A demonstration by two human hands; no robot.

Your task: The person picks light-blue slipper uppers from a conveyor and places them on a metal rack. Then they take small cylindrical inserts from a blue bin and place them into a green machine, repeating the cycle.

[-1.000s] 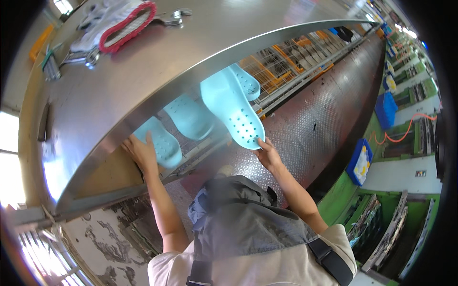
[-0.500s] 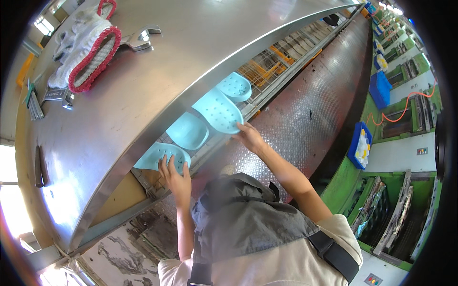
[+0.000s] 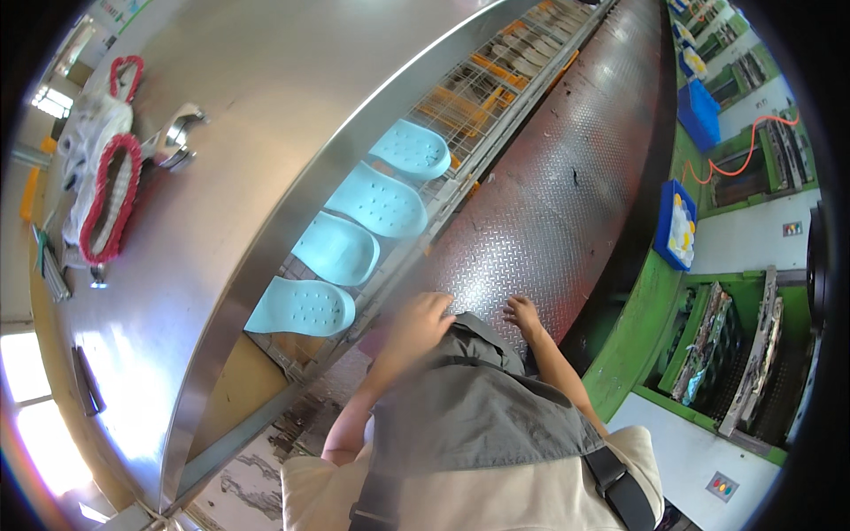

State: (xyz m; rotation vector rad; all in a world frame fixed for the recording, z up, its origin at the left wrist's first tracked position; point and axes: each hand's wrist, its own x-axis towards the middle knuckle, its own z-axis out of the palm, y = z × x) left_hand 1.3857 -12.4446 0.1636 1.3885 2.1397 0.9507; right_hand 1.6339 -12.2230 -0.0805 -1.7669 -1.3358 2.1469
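Several light blue foam shoe soles lie in a slanting row along the steel table's edge, on the wire rack below it. The nearest sole has small holes, and the one behind it looks smooth. Farther along are another holed sole and the farthest sole. My left hand, slightly blurred, is in front of my body, apart from the soles. Its fingers are loosely bent, with nothing visible in them. My right hand is over the patterned metal floor, fingers slightly apart and touching nothing.
On the steel table are white gloves with red cuffs, a wrench and a dark slim tool. Green machines line the right side, with a blue bin of white and yellow pieces. Diamond-plate floor runs between.
Both hands have left the soles and drawn back toward my body. The soles now lie untouched, spread more evenly in their row. The view has shifted slightly.
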